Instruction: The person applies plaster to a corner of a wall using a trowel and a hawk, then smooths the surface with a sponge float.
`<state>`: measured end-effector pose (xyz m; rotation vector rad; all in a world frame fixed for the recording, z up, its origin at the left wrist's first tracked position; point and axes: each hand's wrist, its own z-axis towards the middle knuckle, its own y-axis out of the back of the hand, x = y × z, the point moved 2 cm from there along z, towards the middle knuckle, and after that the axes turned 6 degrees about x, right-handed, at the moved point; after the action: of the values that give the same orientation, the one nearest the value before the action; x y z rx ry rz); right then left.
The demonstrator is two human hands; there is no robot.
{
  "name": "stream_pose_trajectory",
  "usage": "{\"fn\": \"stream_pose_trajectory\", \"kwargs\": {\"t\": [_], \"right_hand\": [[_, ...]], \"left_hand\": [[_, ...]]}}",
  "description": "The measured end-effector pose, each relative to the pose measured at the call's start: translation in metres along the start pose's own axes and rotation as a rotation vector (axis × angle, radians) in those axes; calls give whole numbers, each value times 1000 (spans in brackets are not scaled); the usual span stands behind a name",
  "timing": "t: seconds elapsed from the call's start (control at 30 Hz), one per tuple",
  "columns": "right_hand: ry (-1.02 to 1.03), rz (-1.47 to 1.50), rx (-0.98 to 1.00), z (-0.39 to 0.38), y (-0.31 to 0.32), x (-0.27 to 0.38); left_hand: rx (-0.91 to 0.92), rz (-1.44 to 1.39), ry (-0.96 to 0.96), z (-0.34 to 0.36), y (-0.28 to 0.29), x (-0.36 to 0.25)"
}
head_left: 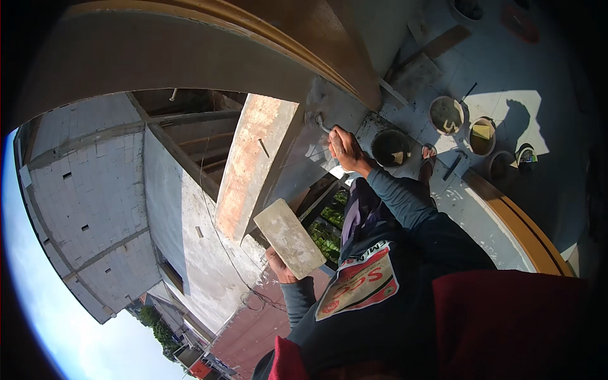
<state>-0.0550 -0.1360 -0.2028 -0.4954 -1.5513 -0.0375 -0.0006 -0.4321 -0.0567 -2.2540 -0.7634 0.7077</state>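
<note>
My left hand (279,266) is closed at the lower left edge of a pale, mortar-stained rectangular board (289,239), held up in front of my body; most of the grip is hidden behind it. Farther right and up, my right hand (345,149) is wrapped round the handle of a trowel-like tool. A bent metal neck (322,121) sticks out past the fist, close to a grey smooth surface; the tool's blade cannot be made out. Left of that fist stands a concrete ledge (248,158) with a rough, sunlit, orange-tinged face.
Mortar buckets stand on the tiled floor to the right: a dark bucket (391,149), a grey-filled bucket (446,116) and a bucket with a yellow sponge-like block (481,136). A hammer-like tool (455,165) lies near my foot (429,158). Beyond the ledge rises a block wall (101,190).
</note>
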Motion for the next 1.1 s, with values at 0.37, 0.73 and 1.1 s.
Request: {"fn": "stream_pose_trajectory", "kwargs": {"t": [0.37,0.73,1.1], "right_hand": [[-85,389,-54,-11,-4,-71],[-40,105,-9,-34,22,-17],[-10,-29,123,20,52,-87]], "left_hand": [[1,13,53,3,7,-4],[20,-10,-58,-8,32,-12],[-59,-39,-173,-44,48,22]]}}
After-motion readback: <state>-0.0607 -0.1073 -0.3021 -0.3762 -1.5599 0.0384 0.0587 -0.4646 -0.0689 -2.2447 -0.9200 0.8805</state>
